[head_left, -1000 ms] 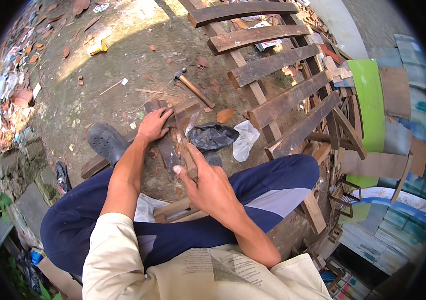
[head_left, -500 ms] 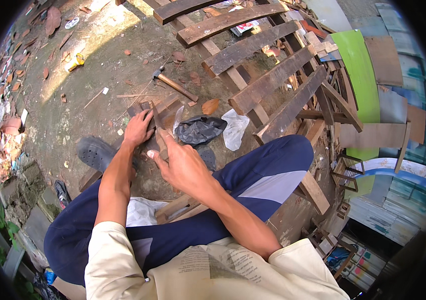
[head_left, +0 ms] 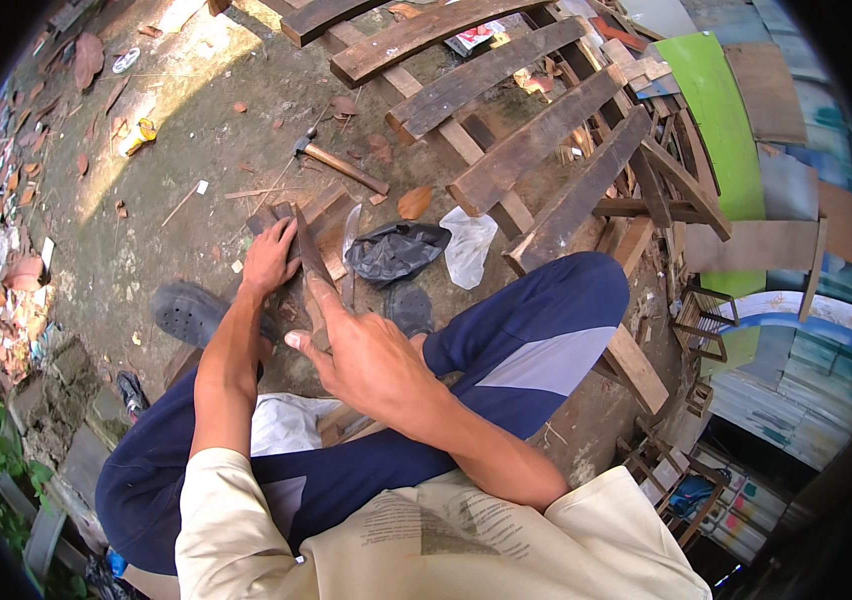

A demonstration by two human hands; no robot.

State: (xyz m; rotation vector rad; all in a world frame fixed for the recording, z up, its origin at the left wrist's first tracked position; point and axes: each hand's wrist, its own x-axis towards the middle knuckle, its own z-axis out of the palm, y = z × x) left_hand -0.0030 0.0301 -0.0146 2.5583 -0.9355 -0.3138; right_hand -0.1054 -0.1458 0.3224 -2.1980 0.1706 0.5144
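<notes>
My right hand (head_left: 371, 365) is closed round the handle end of a handsaw (head_left: 312, 258), index finger stretched along it and thumb out to the side. The saw's brown, rusty-looking blade tapers away from me. Just left of the blade, my left hand (head_left: 268, 255) presses down with bent fingers on a dark piece of wood (head_left: 271, 215) low to the ground. The saw's handle is mostly hidden in my right hand, and the cut itself does not show. A lighter board (head_left: 326, 212) lies right of the blade tip.
A claw hammer (head_left: 341, 166) lies beyond the wood. To the right are a curved pale blade (head_left: 351, 228), a black plastic bag (head_left: 398, 252) and a clear plastic bag (head_left: 468, 247). A large slatted wooden frame (head_left: 536, 140) fills the far right. My clog (head_left: 189, 312) is at the left.
My right hand has drawn back toward my body with the saw, showing more blade. My left hand stays on the wood. The whole view has shifted slightly.
</notes>
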